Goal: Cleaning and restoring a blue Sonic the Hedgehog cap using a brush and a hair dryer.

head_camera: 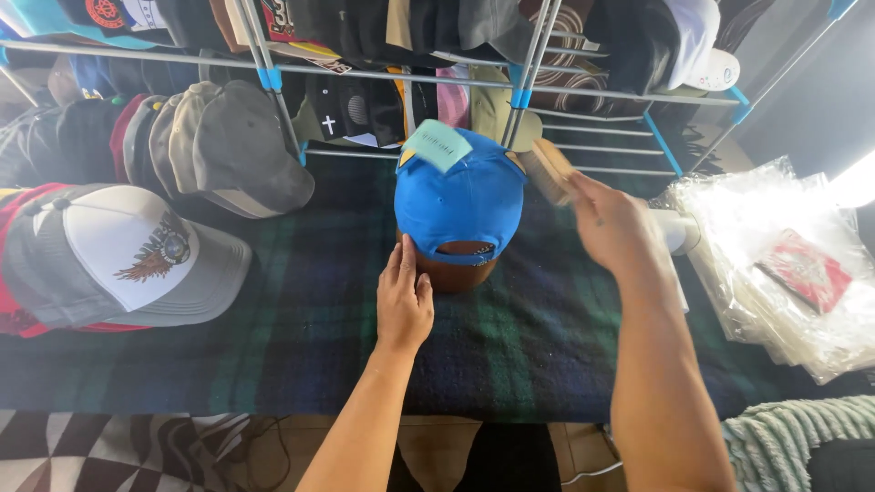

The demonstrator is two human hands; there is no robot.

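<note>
Blue baseball cap [460,205] on a brown rounded form [453,271], middle of the plaid blanket [301,319] — teal tag [438,146] on top. Left hand [404,296] flat against its back rim, fingers together. Right hand [612,223] clamped on a wooden brush [550,170] just beside the crown. White-fronted cap [128,255] well apart, left.
</note>
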